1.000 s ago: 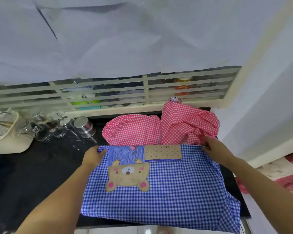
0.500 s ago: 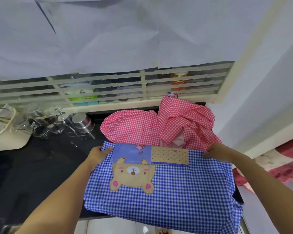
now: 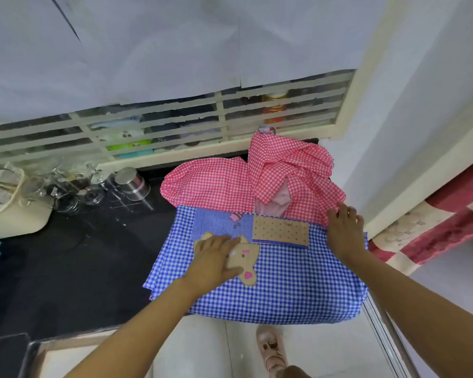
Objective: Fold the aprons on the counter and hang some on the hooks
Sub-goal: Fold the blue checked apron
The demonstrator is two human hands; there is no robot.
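Black counter [image 3: 66, 268] carries a blue checked apron [image 3: 284, 285], pink checked aprons [image 3: 210, 186] behind — glassware [image 3: 66, 197], steel cup [image 3: 133, 184].

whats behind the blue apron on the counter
Pink checked cloth lies bunched behind the blue apron, its near edge covered by it. How far it runs underneath cannot be seen.

flat apron [image 3: 284, 282] on counter [image 3: 66, 268] | crumpled apron [image 3: 284, 170] behind it | cup [image 3: 133, 184] left of crumpled apron

1. White paper sheets [image 3: 148, 50] cover the upper window.
2. Below them a cream grille [image 3: 159, 124] stands bare, an orange tin [image 3: 275, 107] showing behind its bars.
3. A steel cup [image 3: 133, 184] sits beside clear glass jars [image 3: 66, 192] and a cream basket [image 3: 17, 214].
4. A pink shoe [image 3: 272, 350] rests on pale floor tiles.
5. Red-and-cream cloth [image 3: 434, 230] lies at the right.
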